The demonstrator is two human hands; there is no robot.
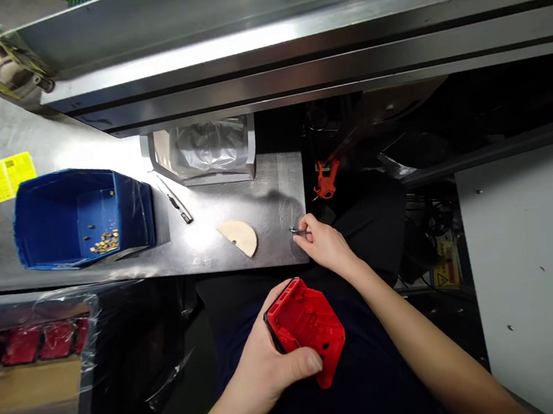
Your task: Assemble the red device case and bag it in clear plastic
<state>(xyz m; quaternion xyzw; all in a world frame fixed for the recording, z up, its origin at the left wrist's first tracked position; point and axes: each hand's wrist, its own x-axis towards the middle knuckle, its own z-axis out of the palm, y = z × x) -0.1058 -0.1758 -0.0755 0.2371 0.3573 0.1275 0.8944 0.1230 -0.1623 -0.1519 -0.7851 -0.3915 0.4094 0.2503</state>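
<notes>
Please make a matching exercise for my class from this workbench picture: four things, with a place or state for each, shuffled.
Things
1. Blue bin
2. Red plastic part
3. Pale half-round piece
4. Orange object

Places or states
A. Lying on the metal table
B. Past the table's right edge
C. Holding small gold-coloured pieces
D. In the left hand

Pairs: 1-C, 2-D, 3-A, 4-B

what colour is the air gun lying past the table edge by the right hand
Orange, clearest in the head view.
</notes>
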